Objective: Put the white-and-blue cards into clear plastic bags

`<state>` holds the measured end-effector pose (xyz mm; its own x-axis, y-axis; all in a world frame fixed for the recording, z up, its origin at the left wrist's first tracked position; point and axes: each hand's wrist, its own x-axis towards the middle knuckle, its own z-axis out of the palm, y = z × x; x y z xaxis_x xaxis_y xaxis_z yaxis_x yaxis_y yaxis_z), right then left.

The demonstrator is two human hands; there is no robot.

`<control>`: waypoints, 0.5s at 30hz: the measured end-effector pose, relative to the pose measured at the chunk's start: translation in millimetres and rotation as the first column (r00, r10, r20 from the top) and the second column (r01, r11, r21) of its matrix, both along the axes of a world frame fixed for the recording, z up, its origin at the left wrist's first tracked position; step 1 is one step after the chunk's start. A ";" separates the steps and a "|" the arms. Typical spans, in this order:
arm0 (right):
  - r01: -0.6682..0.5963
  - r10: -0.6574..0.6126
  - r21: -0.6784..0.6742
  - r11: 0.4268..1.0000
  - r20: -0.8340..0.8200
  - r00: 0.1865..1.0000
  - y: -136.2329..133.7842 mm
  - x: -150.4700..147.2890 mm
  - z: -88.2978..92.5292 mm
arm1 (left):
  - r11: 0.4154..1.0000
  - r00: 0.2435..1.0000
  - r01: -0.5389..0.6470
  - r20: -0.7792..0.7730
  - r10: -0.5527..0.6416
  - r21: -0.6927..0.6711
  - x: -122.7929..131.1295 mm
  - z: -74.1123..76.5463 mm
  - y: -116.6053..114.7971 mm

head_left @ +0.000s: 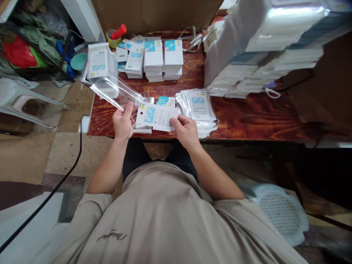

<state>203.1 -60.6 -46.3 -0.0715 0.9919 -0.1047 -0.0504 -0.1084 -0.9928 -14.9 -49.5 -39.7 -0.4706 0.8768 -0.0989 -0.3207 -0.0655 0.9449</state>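
My left hand pinches a clear plastic bag that stretches up and to the left. Between thumb and fingers, my right hand grips the right end of a white printed card with a blue picture and a hang hole. The card's left end is near the bag's lower end; whether it is inside the bag I cannot tell. Under the card lie more blue-and-white cards and clear bags. Just right of my right hand is a pile of bagged cards.
Stacks of cards stand along the back of the wooden table. At the back left is a stack of bagged cards, beside a tape roll. Tall piles of plastic-wrapped packs rise at right. Stools flank the table.
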 end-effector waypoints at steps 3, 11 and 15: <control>0.091 -0.090 0.016 0.996 -0.029 0.995 -2.6 -1.5 1.7 | 0.999 0.999 0.038 0.013 -0.038 0.027 13.8 -3.3 -3.9; 0.248 -0.249 -0.031 0.968 -0.219 0.943 -16.6 -16.3 1.4 | 0.995 0.992 0.090 0.087 -0.094 0.054 19.3 1.7 -11.5; 0.284 -0.270 0.055 0.957 -0.189 0.944 -22.5 -19.3 2.8 | 0.989 0.984 0.147 0.107 -0.144 -0.012 24.8 10.5 -16.4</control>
